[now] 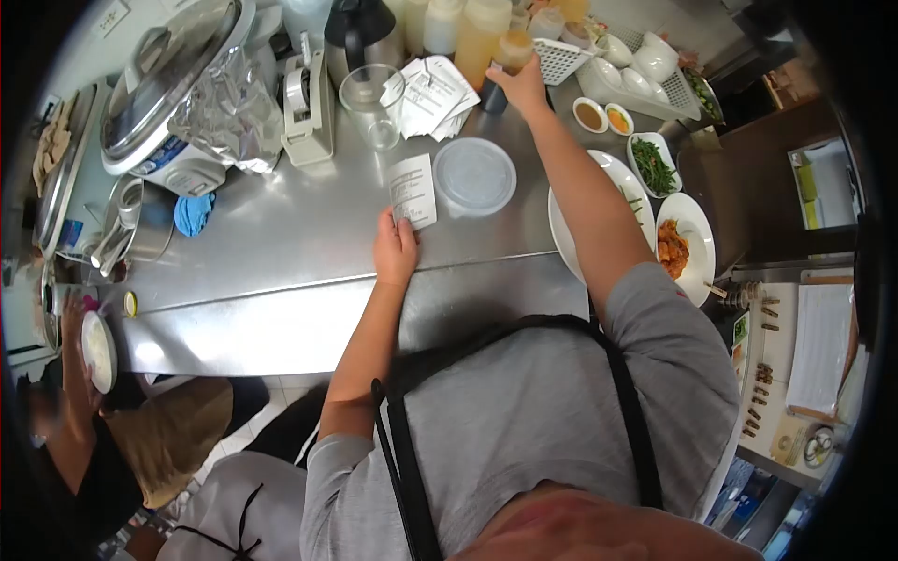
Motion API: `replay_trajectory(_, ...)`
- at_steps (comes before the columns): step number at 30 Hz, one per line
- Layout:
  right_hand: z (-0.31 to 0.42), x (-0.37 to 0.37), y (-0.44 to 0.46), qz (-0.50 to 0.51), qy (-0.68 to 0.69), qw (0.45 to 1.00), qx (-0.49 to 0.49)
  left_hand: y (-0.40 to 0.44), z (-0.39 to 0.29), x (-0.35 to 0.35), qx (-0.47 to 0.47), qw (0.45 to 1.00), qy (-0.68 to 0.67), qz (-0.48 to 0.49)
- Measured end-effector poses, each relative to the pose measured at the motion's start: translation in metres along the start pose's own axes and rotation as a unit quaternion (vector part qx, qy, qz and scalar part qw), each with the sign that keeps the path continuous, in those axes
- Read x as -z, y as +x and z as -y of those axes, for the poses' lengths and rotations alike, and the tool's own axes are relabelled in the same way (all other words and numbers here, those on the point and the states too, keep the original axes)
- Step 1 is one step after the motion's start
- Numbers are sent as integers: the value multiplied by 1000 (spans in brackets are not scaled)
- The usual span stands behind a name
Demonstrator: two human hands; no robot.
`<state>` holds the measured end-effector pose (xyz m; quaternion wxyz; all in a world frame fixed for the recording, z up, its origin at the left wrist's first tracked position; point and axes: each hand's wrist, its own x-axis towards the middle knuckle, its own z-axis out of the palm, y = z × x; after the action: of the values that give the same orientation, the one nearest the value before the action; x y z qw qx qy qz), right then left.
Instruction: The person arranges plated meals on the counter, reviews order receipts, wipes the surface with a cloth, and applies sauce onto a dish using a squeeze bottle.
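Observation:
My left hand (398, 251) pinches the lower edge of a printed paper slip (413, 192) over the steel counter. Just right of the slip sits a round plastic tub with a translucent lid (474, 176). At the back of the counter, my right hand (526, 91) is closed around a bottle with amber contents (514, 49). A small dark cylinder (494, 96) stands below its thumb; whether they touch I cannot tell. Several more printed slips (435, 96) lie piled to the left, beside a clear plastic cup (381, 117).
Under my right forearm is a large white plate (564, 210). Nearby are a dish of green vegetables (653, 164), a plate of reddish food (697, 257) and two sauce cups (589, 115). A tape dispenser (309, 112) and rice cooker (178, 168) stand left. Another person holds a plate (98, 351).

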<state>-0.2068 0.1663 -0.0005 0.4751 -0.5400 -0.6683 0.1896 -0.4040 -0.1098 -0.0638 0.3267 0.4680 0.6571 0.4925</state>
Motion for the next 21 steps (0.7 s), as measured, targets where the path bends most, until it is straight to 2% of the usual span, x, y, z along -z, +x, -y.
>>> replay_trajectory(3, 10, -5, 3, 12, -75, 994, -78, -1, -6, 2, 13, 999, -41, -4)
replay_trajectory(4, 11, -1, 6, 78, -105, 982, -134, 0, -6, 1, 19, 998, -64, -3)
replay_trajectory(7, 15, 1, -17, 66, -140, 977, -149, 2, -3, 1, 29, 989, -143, 2)
replay_trajectory(8, 28, 6, -35, 22, -90, 994, -55, 2, 0, 0, 33, 985, -172, 4)
replay_trajectory(10, 35, -3, -78, 98, 112, 986, -72, 5, 5, 1, 25, 983, -181, 8)
replay_trajectory(12, 54, -4, -136, 256, 147, 954, -56, 5, 7, 1, 31, 981, -192, 18)
replay_trajectory(14, 79, -6, -186, 292, 141, 935, -143, 4, -1, 4, 48, 978, -201, 38)
replay_trajectory(17, 80, -5, -222, 321, 196, 909, -178, -8, -9, 2, 84, 969, -218, 83)
replay_trajectory(18, 69, -9, -232, 304, 235, 901, -200, -16, 1, -7, 74, 960, -251, 103)
replay_trajectory(21, 79, 24, -237, 308, 172, 904, -243, -45, -4, -24, 25, 967, -229, 107)
